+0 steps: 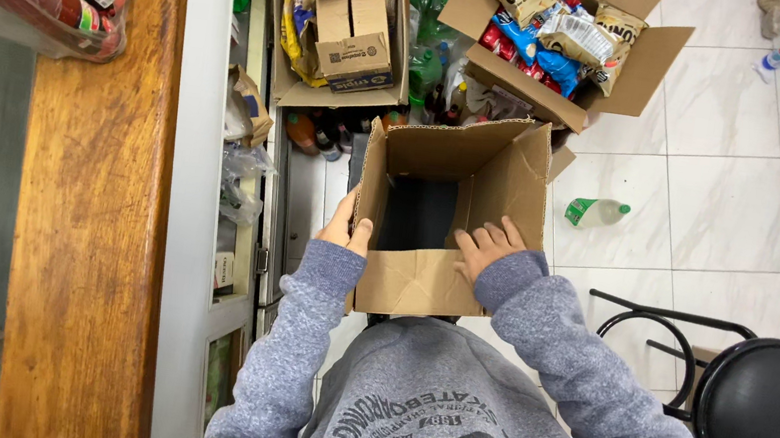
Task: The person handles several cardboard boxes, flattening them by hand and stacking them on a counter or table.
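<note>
Open box [442, 206] between stool [770, 420], right, and counter [86, 239], left.

Cardboard box [438, 160]: plain brown. Sleeves [539, 309]: mottled blue-grey. Desk [90, 210]: orange-brown wood grain. Floor [715, 192]: white tiles. Stool [771, 415]: black. Bottle [597, 213]: clear, green label.
</note>
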